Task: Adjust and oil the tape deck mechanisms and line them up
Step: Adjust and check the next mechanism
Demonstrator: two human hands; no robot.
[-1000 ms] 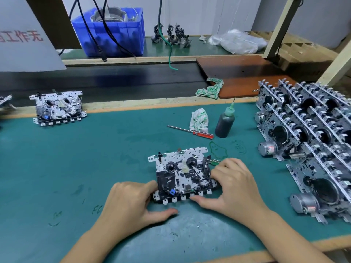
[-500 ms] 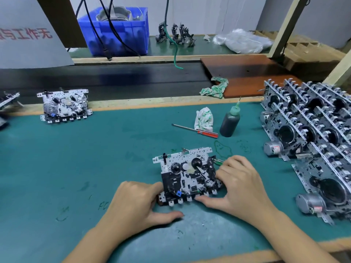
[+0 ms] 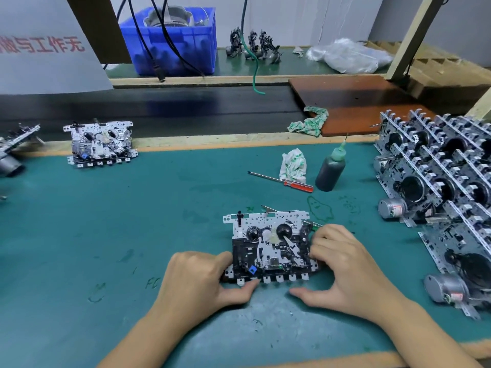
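Observation:
A tape deck mechanism point(image 3: 271, 248), white perforated plate with black parts, lies flat on the green mat point(image 3: 132, 221) in front of me. My left hand point(image 3: 196, 280) holds its left end, thumb under the front row of keys. My right hand point(image 3: 345, 269) grips its right end with curled fingers on the side, thumb lying on the mat just clear of the keys. A dark oil bottle point(image 3: 330, 171) with a green needle tip stands behind, beside a red-handled screwdriver point(image 3: 281, 180).
Several stacked mechanisms point(image 3: 438, 187) with motors fill the right side. Another mechanism point(image 3: 101, 143) sits at the far left mat edge. A crumpled rag point(image 3: 293, 166) lies by the bottle. A black conveyor belt point(image 3: 159, 107) and a blue crate point(image 3: 172, 41) lie beyond.
My right thumb has come off the front keys and now lies on the mat. My left thumb has moved under the keys. The mechanism stays in place.

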